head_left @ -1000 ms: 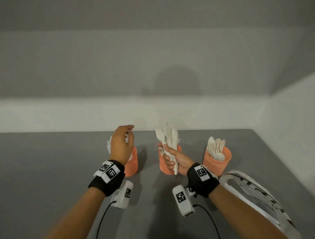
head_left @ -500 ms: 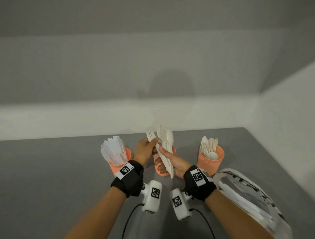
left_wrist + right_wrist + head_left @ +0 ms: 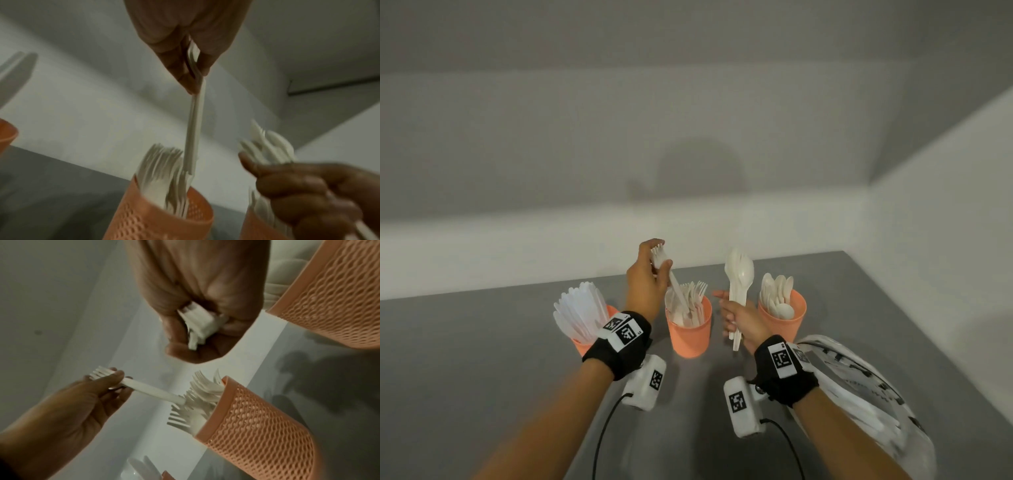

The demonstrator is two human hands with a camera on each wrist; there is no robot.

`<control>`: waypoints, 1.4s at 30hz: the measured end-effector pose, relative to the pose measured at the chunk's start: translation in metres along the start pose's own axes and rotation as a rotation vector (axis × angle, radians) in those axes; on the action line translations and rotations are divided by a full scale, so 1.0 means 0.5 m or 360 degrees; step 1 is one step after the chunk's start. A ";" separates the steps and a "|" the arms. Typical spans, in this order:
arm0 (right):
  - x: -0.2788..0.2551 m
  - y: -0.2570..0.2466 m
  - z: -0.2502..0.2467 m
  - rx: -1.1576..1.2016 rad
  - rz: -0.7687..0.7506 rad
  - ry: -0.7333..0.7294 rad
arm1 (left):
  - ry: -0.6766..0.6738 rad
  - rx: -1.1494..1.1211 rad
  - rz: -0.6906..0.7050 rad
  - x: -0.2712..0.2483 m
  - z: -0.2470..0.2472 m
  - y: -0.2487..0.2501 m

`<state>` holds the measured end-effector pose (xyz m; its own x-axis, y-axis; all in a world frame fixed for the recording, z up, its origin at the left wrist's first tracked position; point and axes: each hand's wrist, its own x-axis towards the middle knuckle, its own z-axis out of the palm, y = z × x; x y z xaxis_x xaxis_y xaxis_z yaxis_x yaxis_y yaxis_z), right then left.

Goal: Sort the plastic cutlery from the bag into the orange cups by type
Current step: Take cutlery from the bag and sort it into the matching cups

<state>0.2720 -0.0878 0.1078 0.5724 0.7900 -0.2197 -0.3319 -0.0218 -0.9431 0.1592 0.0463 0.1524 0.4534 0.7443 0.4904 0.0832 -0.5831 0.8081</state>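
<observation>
Three orange cups stand in a row on the grey table. The left cup (image 3: 585, 346) holds white knives, the middle cup (image 3: 690, 337) forks, the right cup (image 3: 787, 327) spoons. My left hand (image 3: 650, 274) pinches one white fork (image 3: 674, 286) by its tined end, handle down among the forks at the middle cup's mouth (image 3: 191, 141) (image 3: 152, 390). My right hand (image 3: 739, 320) grips a bundle of white cutlery (image 3: 738, 281) upright between the middle and right cups; spoon bowls show at its top. The handle ends (image 3: 197, 322) stick out of my fist.
The printed plastic bag (image 3: 866, 394) lies at the right under my right forearm, with white cutlery inside. A pale wall runs behind the table and along its right edge. Cables trail from both wrist cameras toward me.
My left hand came from the knife cup to the bundle, took one fork out of it and carried it over the middle cup. My right hand moved the bundle to the right.
</observation>
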 end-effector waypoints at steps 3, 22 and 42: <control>-0.003 -0.004 -0.005 -0.0022 -0.0022 0.0027 | -0.0245 0.0222 0.0200 -0.011 0.029 -0.014; -0.022 0.013 0.008 -0.0301 -0.0159 0.0129 | -0.0679 0.1235 0.0315 -0.055 0.079 -0.038; -0.033 0.002 0.017 0.0069 0.0091 -0.0213 | -0.0318 0.0232 0.0025 0.002 0.069 0.066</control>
<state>0.2558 -0.0956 0.1124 0.4472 0.8631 -0.2349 -0.3948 -0.0452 -0.9177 0.1930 0.0164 0.1683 0.6211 0.6639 0.4165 0.1952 -0.6457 0.7383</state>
